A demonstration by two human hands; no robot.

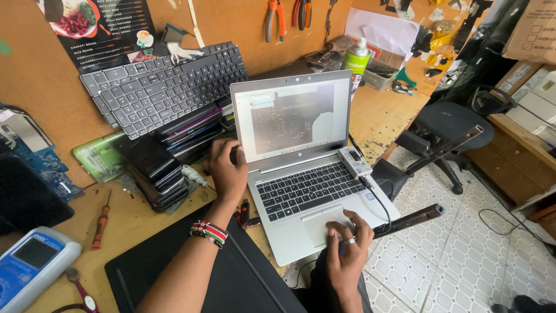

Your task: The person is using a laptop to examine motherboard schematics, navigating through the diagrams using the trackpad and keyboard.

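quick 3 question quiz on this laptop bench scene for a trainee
1. True or false: the right hand rests on the laptop trackpad.
2. What does the left hand touch? A) the laptop's left edge B) the spray can C) the orange screwdriver
3. What is plugged into the laptop's right side?

Key: 1 true. 2 A. 3 a small grey adapter with a black cable.

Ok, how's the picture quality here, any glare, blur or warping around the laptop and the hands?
Head view: even daylight, soft shadows; the laptop and both hands are sharp, left hand at the screen's edge, right hand on the touchpad. The screen looks washed out, with a pale patch. Wide-angle warping bends the keyboards and floor tiles toward the edges.
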